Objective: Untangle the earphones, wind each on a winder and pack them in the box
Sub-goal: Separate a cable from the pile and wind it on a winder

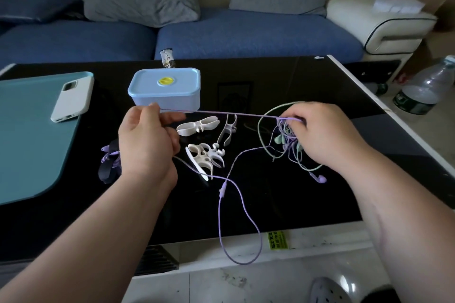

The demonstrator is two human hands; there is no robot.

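Left fingers (pixel 157 115) pinched shut on a thin purple cord (pixel 231 114), thumb tip at the box's near edge. Right fingers (pixel 299 115) curled closed into the tangle (pixel 286 140), gripping the same cord's other end; the cord runs taut and straight between left hand (pixel 145 142) and right hand (pixel 325 133).

Landmark: box (pixel 164 90), pale blue plastic, rounded rectangle, lid on, yellow round disc in the lid centre. It sits on a glossy black table (pixel 295 204).

Tangle: right of the box and nearer the camera, a knot of purple and mint-green cords with mint earbuds inside it. Green loop arcs above it. One purple earbud (pixel 320 178) lies loose at the tangle's near edge.

A slack purple cord with an inline remote (pixel 222 192) trails from below the box toward the camera and hangs in a loop over the table's near edge.

Winders (pixel 204 145): three, white, smooth plastic, winged and curvy with cut-outs, just in front of the box, between the hands, all bare of cord.

Left of the box: white phone (pixel 71 98), face down, lying on a flat teal mat (pixel 29 145) with rounded corners. Near-left of the box, partly behind the left hand, a small dark and purple item, can't tell what.

Behind the box: a small crumpled wrapper (pixel 168 58) at the table's far edge, then a blue fabric sofa (pixel 246 34) with grey cushions.
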